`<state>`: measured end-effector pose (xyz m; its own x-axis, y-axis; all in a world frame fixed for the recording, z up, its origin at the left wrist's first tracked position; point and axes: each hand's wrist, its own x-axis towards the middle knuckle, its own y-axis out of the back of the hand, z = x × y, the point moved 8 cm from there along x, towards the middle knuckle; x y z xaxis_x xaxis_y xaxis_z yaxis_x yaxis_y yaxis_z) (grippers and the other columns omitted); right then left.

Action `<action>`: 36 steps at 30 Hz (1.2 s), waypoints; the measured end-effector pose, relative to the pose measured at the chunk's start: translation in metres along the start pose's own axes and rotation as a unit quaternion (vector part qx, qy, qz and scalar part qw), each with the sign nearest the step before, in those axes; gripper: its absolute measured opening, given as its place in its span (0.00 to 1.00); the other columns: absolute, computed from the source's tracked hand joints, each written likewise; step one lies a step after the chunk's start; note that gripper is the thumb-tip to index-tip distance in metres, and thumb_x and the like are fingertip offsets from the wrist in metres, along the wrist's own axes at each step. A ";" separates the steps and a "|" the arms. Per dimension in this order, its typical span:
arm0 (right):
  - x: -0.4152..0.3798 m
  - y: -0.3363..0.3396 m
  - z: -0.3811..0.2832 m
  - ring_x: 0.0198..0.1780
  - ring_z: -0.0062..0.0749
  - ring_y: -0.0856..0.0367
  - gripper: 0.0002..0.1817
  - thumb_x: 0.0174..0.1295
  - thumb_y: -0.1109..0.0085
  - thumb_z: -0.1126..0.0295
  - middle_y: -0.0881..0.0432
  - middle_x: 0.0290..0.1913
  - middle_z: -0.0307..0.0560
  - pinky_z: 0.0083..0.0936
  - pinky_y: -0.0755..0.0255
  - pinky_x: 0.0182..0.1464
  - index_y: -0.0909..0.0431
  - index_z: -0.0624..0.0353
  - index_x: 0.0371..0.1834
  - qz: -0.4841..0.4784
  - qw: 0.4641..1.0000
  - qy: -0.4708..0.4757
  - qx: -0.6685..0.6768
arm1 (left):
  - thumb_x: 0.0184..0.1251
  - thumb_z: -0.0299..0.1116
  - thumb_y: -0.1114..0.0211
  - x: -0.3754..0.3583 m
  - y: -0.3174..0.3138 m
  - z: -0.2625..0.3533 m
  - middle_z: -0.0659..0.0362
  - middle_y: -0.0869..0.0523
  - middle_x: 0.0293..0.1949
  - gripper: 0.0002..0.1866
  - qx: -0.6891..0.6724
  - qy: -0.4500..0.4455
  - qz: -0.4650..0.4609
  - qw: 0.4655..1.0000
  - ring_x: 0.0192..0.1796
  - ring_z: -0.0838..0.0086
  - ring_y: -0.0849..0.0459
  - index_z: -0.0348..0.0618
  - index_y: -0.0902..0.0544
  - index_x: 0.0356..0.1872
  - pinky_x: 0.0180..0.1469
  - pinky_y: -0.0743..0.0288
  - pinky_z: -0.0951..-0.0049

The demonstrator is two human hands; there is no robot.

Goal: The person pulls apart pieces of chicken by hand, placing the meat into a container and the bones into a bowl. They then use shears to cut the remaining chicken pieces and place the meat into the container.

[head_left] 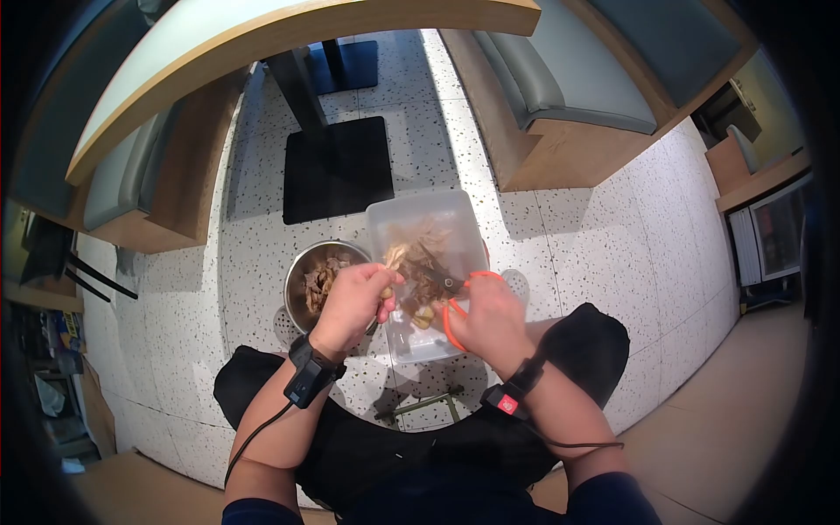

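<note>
My right hand (492, 322) grips orange-handled scissors (451, 283), their dark blades pointing left over a translucent plastic tub (400, 347). My left hand (354, 297) pinches a pale, stringy piece of food (396, 255) above the tub's left side, close to the blades. Brown shredded pieces (426, 254) lie in the tub, with yellowish chunks (423, 317) nearer to me. Left of the tub, partly behind my left hand, a round metal bowl (300, 263) holds brown chunks (320, 278) that look like meat.
A wood-edged table (297, 31) spans the top, its black base plate (338, 171) on the speckled floor beyond the tub. Padded benches stand at left (131, 175) and right (560, 79). My knees flank the work area. A green metal frame (426, 408) shows below the tub.
</note>
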<state>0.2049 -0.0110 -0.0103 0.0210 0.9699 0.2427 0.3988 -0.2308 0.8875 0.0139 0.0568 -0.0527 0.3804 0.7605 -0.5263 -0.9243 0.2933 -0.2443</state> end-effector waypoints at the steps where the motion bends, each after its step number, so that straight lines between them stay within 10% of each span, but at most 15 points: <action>1: 0.000 0.000 -0.001 0.44 0.49 0.14 0.29 0.53 0.23 0.48 0.14 0.39 0.53 0.38 0.20 0.46 0.19 0.64 0.43 0.000 1.000 0.000 0.000 | 0.76 0.30 0.43 0.000 0.000 0.000 0.61 0.19 0.22 0.11 0.000 0.000 0.000 1.000 0.19 0.81 0.25 0.32 0.16 0.42 0.22 0.30 0.79; 36: -0.002 -0.001 -0.004 0.36 0.43 0.15 0.27 0.58 0.29 0.43 0.18 0.33 0.49 0.35 0.20 0.38 0.18 0.60 0.39 0.028 0.997 0.032 -0.063 | 0.75 0.28 0.45 -0.001 -0.008 -0.007 0.60 0.20 0.21 0.11 -0.024 0.013 -0.023 0.999 0.17 0.80 0.27 0.31 0.17 0.42 0.21 0.32 0.79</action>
<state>0.2003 -0.0130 -0.0104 -0.0198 0.9492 0.3141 0.2795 -0.2964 0.9133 0.0211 0.0501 -0.0558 0.4237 0.7309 -0.5350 -0.9035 0.2989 -0.3072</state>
